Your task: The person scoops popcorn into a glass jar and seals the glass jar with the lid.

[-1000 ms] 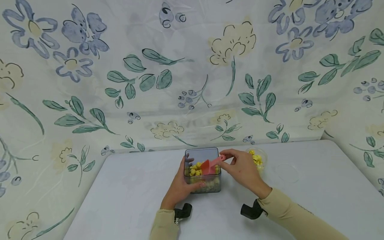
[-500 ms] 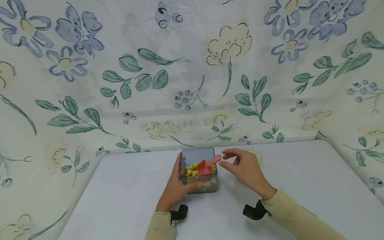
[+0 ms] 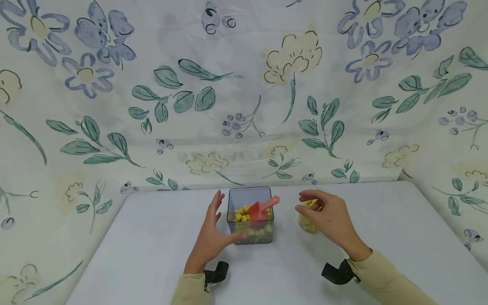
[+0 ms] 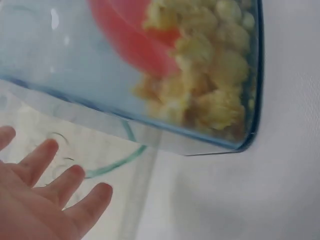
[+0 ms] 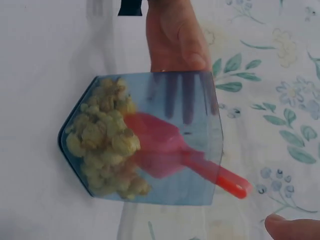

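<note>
A clear bluish square container (image 3: 249, 195) stands on the table, part filled with yellow popcorn (image 3: 242, 215). A pink scoop (image 3: 261, 210) rests in it, its handle leaning over the right rim. Beside the container's left side is my left hand (image 3: 209, 239), fingers spread; a gap shows between its fingers and the wall in the left wrist view. My right hand (image 3: 333, 218) hovers to the right with loosely bent fingers, holding nothing. Partly hidden behind it is a small clear tub (image 3: 307, 223) of popcorn; whether the hand touches it I cannot tell.
White table (image 3: 152, 245) surrounds the containers on all sides. A floral-printed sheet (image 3: 244, 161) rises behind the table's back edge. Black camera mounts (image 3: 218, 272) sit at both wrists.
My right hand has let go of the scoop handle and moved right, over to the tub. My left hand has released the square container and drawn off to the left.
</note>
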Available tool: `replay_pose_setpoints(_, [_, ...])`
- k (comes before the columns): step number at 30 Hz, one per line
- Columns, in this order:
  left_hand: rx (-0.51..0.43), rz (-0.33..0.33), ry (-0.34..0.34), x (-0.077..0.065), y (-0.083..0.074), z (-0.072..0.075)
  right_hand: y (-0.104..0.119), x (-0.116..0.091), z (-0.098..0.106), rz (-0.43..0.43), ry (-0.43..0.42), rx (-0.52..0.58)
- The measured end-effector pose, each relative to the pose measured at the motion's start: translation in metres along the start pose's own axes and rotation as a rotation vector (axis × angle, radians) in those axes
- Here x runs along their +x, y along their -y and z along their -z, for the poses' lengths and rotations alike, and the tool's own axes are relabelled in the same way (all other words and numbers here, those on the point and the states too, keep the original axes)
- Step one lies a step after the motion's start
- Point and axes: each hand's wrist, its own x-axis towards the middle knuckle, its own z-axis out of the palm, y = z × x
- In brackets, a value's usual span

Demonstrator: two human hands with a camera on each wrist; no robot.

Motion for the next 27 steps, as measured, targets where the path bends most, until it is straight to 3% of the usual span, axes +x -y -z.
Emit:
replay_pose_setpoints(5, [0.086, -0.038, -0.052, -0.005, -0.001, 0.005, -0.007, -0.005, 0.010, 0.015, -0.048, -0.016])
replay_pose_setpoints(10, [0.118, -0.069, -0.096, -0.018, -0.031, 0.007, -0.017, -0.011, 0.021, 0.014, -0.120, -0.060])
replay_pose_setpoints(18, [0.207, -0.149, -0.186, -0.029, -0.028, -0.010, -0.036, -0.020, 0.039, -0.018, -0.173, -0.131])
replay_pose_setpoints(22, [0.233, -0.221, -0.164, -0.034, -0.039, -0.020, -0.048, -0.022, 0.045, -0.040, -0.181, -0.161])
replay_pose_setpoints(27, [0.178, -0.286, -0.057, -0.036, -0.058, -0.039, -0.059, -0.025, 0.054, -0.054, -0.157, -0.194])
